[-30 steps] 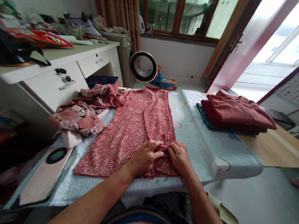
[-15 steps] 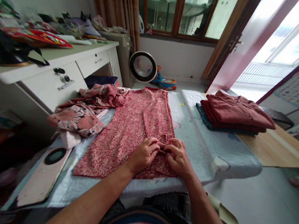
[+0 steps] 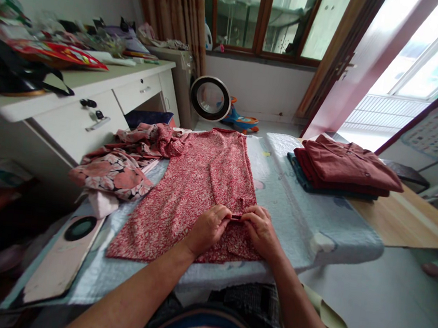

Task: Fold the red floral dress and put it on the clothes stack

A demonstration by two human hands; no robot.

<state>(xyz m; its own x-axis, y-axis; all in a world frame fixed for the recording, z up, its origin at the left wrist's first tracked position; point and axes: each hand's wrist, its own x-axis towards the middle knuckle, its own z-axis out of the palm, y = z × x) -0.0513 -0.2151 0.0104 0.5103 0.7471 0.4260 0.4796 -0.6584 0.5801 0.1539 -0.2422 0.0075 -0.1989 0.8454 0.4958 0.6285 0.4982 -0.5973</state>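
Note:
A red-and-white patterned garment lies spread over the pale blue cloth in front of me. Near its right side, both my hands pinch a small strip of its fabric, pulled level between them. My left hand grips the strip's left end with thumb and fingers closed. My right hand pinches the other end, a short gap away. Some of the strip is hidden inside my fingers. Left of the garment, and touching it, is a crumpled pink floral cloth.
A stack of folded clothes, dark red over teal, sits at the right by a wooden board. A phone lies front left. The white desk is cluttered. A washing machine door stands open behind. A green slipper is on the floor.
My fingers have shifted slightly on the fabric. The strip between my hands is now straighter and flatter. The garment's body and the surroundings have stayed put.

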